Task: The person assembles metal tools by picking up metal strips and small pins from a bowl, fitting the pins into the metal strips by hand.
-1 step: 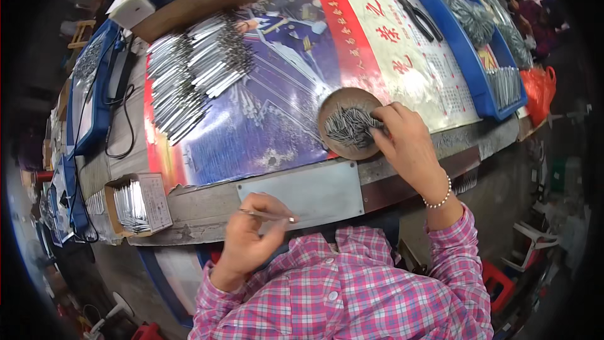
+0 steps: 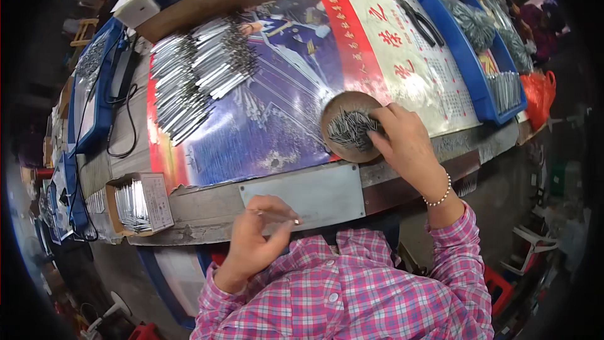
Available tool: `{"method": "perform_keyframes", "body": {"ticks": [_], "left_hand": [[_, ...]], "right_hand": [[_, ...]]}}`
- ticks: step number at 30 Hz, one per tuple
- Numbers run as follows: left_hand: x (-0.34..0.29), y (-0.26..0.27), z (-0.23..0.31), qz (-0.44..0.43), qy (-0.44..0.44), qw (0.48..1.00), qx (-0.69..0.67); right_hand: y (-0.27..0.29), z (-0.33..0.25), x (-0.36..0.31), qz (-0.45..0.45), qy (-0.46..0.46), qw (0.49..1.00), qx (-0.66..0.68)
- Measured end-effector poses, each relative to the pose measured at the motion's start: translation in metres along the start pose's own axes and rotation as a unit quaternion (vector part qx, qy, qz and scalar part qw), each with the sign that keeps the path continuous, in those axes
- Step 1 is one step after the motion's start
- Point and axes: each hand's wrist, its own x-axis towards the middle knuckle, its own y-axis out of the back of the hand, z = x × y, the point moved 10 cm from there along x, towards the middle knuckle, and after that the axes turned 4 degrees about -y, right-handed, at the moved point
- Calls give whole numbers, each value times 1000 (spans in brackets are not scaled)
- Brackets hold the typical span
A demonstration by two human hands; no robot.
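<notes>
My left hand (image 2: 261, 236) is closed round a slim metal rod (image 2: 297, 221), whose bright end sticks out past the fingertips. It hovers over the front edge of a pale metal plate (image 2: 327, 192) fixed along the table's near side. Farther right, my right hand (image 2: 406, 141) reaches into a round brown bowl (image 2: 333, 102). Its thumb and fingers are bent together at the right side of a heap of small grey metal pins (image 2: 349, 129). The fingertips are partly hidden among the pins, so how many they grip does not show.
Bundled metal rods (image 2: 182, 88) lie on the poster (image 2: 251, 145) at left. An open carton (image 2: 160, 204) of rods stands near the front edge. Blue trays (image 2: 475, 82) flank the work area; black-handled pliers (image 2: 421, 25) lie at back right. A dark cable (image 2: 129, 132) loops at left.
The whole picture has shifted slightly. Both hands keep almost the same places and grips.
</notes>
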Motion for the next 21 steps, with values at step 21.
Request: {"method": "perform_keyframes", "body": {"ticks": [21], "left_hand": [[-15, -15, -7, -88, 35, 995, 1]], "right_hand": [[-10, -9, 19, -81, -37, 995, 54]]}}
